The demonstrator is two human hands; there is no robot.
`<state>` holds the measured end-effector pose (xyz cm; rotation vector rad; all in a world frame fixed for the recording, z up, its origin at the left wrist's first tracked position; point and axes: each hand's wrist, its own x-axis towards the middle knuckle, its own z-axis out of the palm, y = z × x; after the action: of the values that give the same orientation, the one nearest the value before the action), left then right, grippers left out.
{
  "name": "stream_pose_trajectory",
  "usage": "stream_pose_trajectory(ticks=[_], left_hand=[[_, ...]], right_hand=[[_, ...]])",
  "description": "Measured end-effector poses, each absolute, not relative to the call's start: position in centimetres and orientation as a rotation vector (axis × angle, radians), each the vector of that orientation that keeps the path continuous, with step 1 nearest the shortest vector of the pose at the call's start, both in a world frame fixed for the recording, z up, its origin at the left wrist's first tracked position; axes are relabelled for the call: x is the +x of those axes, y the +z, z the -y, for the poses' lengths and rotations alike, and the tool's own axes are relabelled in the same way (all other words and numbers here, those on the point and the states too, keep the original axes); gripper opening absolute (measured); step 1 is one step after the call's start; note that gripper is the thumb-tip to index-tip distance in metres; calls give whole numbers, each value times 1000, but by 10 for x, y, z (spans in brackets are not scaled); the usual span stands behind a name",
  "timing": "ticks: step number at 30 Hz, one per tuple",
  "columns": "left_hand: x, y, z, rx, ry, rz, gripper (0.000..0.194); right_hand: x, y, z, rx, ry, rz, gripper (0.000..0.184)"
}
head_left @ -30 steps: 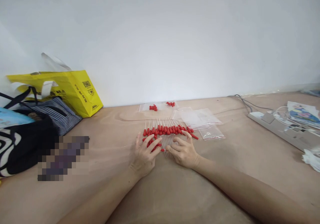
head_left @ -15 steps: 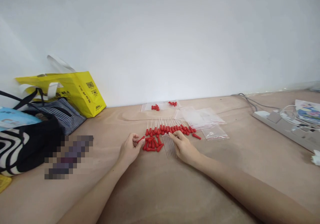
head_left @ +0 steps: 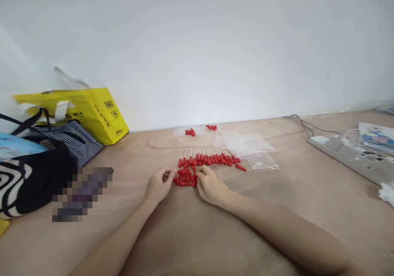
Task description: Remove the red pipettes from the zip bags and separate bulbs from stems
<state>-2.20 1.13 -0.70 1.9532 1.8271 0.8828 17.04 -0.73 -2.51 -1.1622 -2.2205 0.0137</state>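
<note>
A row of clear thin droppers with red rubber bulbs (head_left: 209, 159) lies on the wooden table (head_left: 191, 235). In front of it is a small heap of loose red bulbs (head_left: 185, 178). My left hand (head_left: 159, 185) rests on the table just left of the heap, fingers curled as in a pinch; what it holds is too small to make out. My right hand (head_left: 209, 185) lies just right of the heap, fingers bent over clear dropper tubes (head_left: 217, 170) and closed on them.
Several clear zip bags (head_left: 246, 144) lie behind the droppers, two at the wall with red bulbs (head_left: 190, 132) inside. Yellow bag (head_left: 92, 112), striped bag (head_left: 72, 138) and black bag (head_left: 27, 177) stand left. A power strip (head_left: 351, 157) with cables and papers lies right.
My right hand has slid left along the tubes towards the heap of bulbs. My left hand, which pinched a red bulb half a second ago, has curled in and moved slightly right.
</note>
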Motion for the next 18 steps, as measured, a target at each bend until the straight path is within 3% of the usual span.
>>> stream_pose_trajectory(ticks=[7, 13, 18], left_hand=[[-14, -4, -3, 2587, 1139, -1609, 18], [14, -3, 10, 2866, 1017, -1278, 11], [21, -5, 7, 2885, 1028, -1325, 11]], right_hand=[[200, -7, -5, -1183, 58, 2050, 19], [286, 16, -41, -1810, 128, 1911, 19], [325, 21, -48, -1901, 280, 2055, 12]])
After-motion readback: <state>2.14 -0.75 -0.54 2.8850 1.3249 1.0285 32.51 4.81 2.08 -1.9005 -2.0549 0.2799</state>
